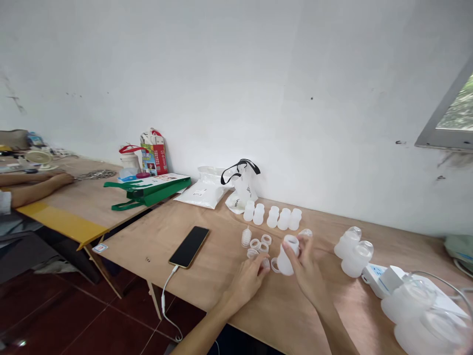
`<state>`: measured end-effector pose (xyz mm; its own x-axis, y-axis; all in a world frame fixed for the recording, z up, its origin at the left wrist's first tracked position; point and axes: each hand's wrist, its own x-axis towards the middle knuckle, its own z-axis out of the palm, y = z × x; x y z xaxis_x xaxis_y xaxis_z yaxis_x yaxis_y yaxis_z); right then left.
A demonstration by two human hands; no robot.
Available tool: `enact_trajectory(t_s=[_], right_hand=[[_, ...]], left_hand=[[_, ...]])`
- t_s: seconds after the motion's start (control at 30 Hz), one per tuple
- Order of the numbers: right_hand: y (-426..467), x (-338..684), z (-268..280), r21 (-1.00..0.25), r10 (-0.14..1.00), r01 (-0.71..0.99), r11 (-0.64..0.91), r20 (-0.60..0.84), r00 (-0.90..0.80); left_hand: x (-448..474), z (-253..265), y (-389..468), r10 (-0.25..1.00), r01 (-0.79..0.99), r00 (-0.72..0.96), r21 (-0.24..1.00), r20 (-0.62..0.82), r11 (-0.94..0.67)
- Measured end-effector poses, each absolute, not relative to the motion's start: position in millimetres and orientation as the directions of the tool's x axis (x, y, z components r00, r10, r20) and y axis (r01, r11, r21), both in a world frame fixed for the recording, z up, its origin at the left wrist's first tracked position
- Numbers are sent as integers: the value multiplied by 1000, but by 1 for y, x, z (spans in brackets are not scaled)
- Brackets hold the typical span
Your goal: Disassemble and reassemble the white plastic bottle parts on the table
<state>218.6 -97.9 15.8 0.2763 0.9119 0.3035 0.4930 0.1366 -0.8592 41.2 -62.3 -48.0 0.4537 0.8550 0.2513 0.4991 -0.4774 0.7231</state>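
Observation:
My right hand is closed around a frosted white baby bottle, held upright with its open mouth toward me. To its left, my left hand has its fingers closed on a translucent screw ring low over the table. Several loose rings lie just beyond that hand, and another ring is beside the held bottle. A ribbed translucent stack stands behind them. Farther back runs a row of open frosted bottles. A clear cap is partly hidden behind my right fingers.
Capped bottles stand at right near a white power strip and larger blurred bottles. A charging phone lies left. White bags sit by the wall. A green bag and another person's arm are at the neighbouring table.

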Motion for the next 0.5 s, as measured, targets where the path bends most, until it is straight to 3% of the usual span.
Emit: enact_trajectory(t_s=[0.2, 0.5], right_hand=[[-15, 192, 33, -797, 878, 513, 319, 452, 156], [62, 163, 1, -705, 899, 670, 232, 418, 129]], left_hand=[[41, -54, -60, 849, 529, 470, 693, 242, -490], [40, -31, -75, 854, 645, 507, 607, 115, -465]])
